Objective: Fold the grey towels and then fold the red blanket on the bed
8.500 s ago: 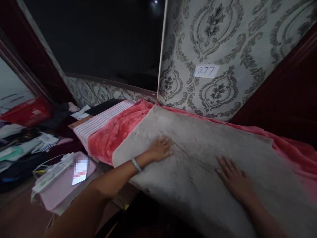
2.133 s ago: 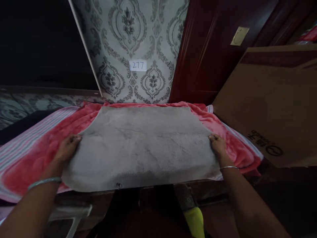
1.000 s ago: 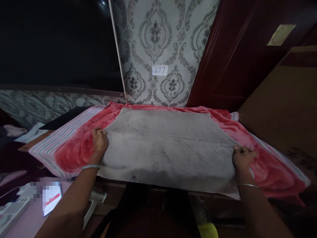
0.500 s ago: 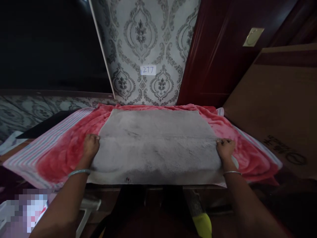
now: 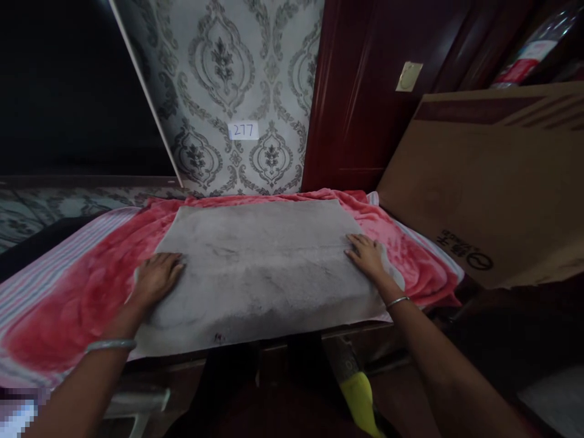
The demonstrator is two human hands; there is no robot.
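the grey cloth [image 5: 260, 243] runs lengthwise from left hand [image 5: 157, 276] to right hand [image 5: 367, 257]. both lie flat near its ends, fingers extended, clamped on nothing.

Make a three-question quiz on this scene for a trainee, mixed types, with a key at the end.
1. True or false: the left hand and the right hand both touch the gray cloth.

2. Which number is written on the paper label on the patterned wall?
A) 727
B) 277
C) 272

3. Fill in the blank: the cardboard box is on the person's ____ side.

Key: 1. True. 2. B. 3. Right.
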